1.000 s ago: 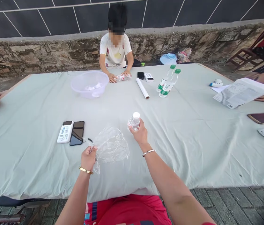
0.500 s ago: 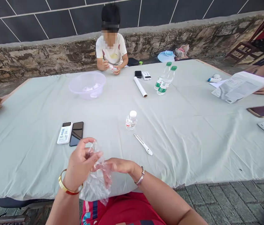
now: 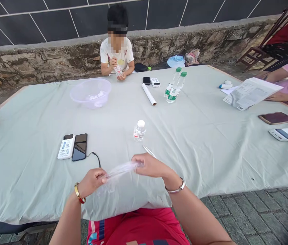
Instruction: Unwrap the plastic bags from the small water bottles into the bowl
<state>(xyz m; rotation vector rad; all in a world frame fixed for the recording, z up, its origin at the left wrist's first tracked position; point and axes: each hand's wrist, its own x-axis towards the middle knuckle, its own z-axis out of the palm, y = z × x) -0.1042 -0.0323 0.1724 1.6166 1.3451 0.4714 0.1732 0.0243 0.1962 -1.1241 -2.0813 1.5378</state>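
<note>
A clear plastic bag is stretched between my two hands above the table's near edge, partly blurred by motion. My left hand pinches one end of it, and my right hand grips the other end. Just beyond my right hand lies a white pen, its lower part hidden by that hand. A small clear bottle with a white cap stands upright past the pen. Left of these, a black phone lies beside a white power bank, with a black strap near my left hand.
Across the cloth-covered table, a person holds a small bottle. A pale purple basin, a white roll and two green-capped bottles stand farther back. At right, a person's hands hold papers near a phone.
My hands have moved apart, the right one going right and up, pulling the crumpled bag into a taut strip. The black strap by the phone now shows. The view has shifted slightly.
</note>
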